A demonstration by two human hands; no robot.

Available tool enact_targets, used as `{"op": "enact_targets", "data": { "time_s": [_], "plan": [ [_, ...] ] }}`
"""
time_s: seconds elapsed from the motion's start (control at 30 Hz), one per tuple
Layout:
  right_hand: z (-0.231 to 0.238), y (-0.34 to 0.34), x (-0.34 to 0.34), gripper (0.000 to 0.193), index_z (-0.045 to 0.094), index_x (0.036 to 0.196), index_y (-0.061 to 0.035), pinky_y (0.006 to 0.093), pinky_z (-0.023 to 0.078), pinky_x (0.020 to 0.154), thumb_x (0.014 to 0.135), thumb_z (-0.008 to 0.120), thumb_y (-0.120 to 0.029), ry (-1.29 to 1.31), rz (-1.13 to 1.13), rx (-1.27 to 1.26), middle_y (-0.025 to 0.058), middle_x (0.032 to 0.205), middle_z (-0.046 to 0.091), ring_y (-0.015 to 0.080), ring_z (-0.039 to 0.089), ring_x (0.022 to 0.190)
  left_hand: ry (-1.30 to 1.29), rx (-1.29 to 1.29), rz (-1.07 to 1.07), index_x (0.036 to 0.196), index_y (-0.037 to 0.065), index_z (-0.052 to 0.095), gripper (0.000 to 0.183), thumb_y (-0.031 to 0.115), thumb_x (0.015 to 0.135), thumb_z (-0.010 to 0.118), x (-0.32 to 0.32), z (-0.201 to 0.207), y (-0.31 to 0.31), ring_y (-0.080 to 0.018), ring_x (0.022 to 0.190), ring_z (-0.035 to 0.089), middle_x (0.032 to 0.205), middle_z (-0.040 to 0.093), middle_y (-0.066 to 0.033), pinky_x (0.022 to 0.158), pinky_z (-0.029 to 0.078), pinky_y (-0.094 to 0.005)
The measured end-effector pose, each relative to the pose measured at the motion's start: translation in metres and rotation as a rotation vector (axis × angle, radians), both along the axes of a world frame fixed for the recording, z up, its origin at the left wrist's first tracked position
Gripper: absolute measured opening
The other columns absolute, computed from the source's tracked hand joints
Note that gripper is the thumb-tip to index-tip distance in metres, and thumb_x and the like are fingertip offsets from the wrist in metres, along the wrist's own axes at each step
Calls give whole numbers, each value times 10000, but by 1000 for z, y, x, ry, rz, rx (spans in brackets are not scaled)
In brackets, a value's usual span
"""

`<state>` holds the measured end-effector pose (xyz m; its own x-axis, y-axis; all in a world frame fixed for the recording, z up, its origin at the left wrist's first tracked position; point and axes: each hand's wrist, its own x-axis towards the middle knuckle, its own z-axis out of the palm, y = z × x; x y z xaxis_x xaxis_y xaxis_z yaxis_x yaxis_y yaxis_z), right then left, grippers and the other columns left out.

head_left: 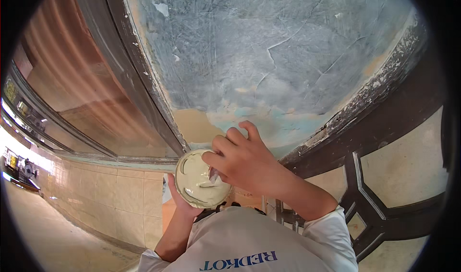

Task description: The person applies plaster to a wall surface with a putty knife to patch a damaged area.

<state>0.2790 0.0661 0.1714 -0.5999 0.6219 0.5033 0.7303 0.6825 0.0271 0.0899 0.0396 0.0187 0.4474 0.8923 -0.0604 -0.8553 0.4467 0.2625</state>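
My left hand (181, 195) grips a round tub (179, 183) from its side and underneath, in front of my chest. Pale cream-green putty (196, 172) fills it near the rim, with curved grooves in its surface. Over the tub's right side, my right hand (240, 157) is closed with the index finger bent outward. A small flat scraper (213, 175) pokes out below its thumb, at the putty. Most of the scraper is hidden by the hand. Just beyond, the wall panel (249, 56) is blue-grey and cracked, with a beige smooth patch (194, 124) at its lower left.
A dark wooden frame (139, 75) with flaking paint edges the panel on the left, beside a window with a reddish curtain (77, 75). On the right stands a dark door (384, 176) with light panels. Beige tiles (105, 190) line the lower left wall.
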Motion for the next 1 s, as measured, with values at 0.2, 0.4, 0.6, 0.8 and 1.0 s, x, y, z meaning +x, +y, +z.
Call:
{"op": "enact_targets", "data": {
  "time_s": [0.2, 0.4, 0.6, 0.8, 1.0],
  "plan": [
    [-26, 17, -24, 183, 609, 814, -175, 442, 345, 865, 698, 729, -251, 87, -46, 146, -8, 793, 475, 181, 490, 831, -63, -38, -44, 1497, 197, 296, 800, 719, 891, 316, 2, 0, 3, -329, 1358, 372, 1507, 352, -89, 1093, 331, -522],
    [0, 18, -7, 272, 633, 969, -178, 451, 343, 865, 723, 750, -164, 212, -13, -84, -22, 890, 538, 183, 510, 871, 1, 7, -56, 1489, 175, 327, 787, 703, 906, 297, -17, 9, 6, -331, 1357, 369, 1509, 354, -91, 1087, 333, -531],
    [-2, 21, 3, 174, 642, 954, -170, 388, 362, 829, 795, 714, -164, 340, 17, -136, -18, 913, 564, 204, 519, 821, 71, -10, -56, 1473, 164, 361, 831, 742, 881, 284, -27, 11, 17, -343, 1348, 374, 1510, 352, -109, 1075, 344, -544],
    [2, 23, -2, 158, 635, 925, -175, 362, 385, 784, 791, 704, -126, 266, -22, -190, -30, 917, 575, 193, 533, 818, -82, -54, -45, 1471, 129, 355, 859, 749, 877, 312, -36, 17, 22, -356, 1318, 420, 1498, 376, -130, 1059, 377, -533],
    [-13, 28, 9, 225, 620, 924, -198, 356, 444, 756, 759, 686, -60, 76, -171, -119, -40, 926, 582, 197, 562, 835, 39, 12, -126, 1474, 160, 355, 837, 744, 878, 285, -53, 15, 28, -363, 1345, 387, 1516, 348, -121, 1061, 363, -566]
  ]
}}
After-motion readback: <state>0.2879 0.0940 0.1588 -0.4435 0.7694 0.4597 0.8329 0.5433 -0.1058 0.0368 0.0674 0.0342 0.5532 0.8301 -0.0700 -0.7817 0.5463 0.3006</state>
